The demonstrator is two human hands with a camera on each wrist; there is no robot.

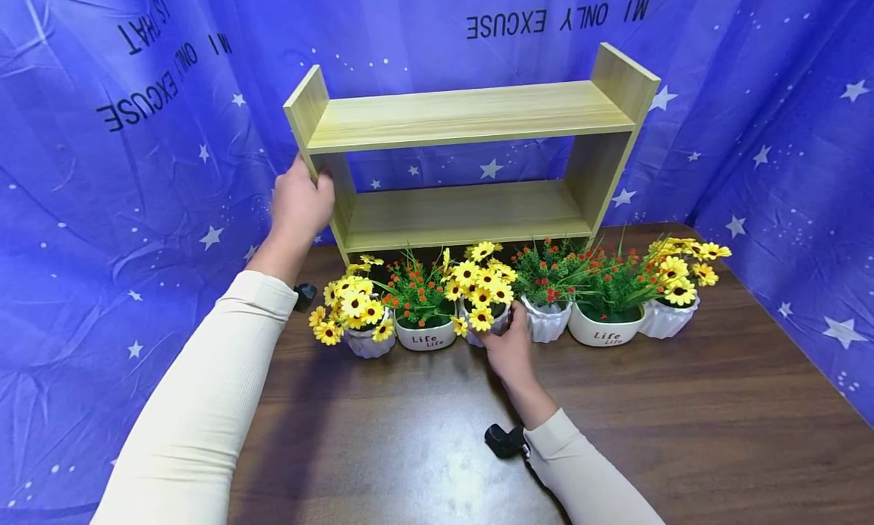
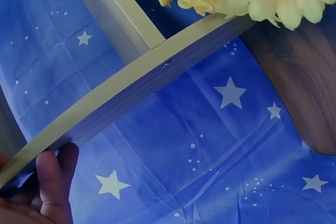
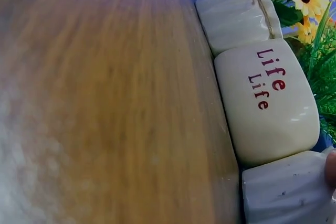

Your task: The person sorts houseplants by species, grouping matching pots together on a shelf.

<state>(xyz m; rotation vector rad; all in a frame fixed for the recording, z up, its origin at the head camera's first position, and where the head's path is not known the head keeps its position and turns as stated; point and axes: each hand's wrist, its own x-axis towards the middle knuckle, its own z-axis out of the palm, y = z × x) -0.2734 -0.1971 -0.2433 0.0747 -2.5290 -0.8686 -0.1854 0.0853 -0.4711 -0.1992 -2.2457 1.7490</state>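
Wooden shelf at upper centre of head view, behind row of six flowerpots. Left hand, left of centre, clamped on shelf's left side panel. Right hand, below centre, clamped on yellow-flowered pot, third from left. Oval "Life" pot just left of it. Brown tabletop across lower frame.

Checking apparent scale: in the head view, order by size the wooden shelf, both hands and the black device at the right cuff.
1. Wooden shelf
2. Left hand, right hand: look alike
3. Black device
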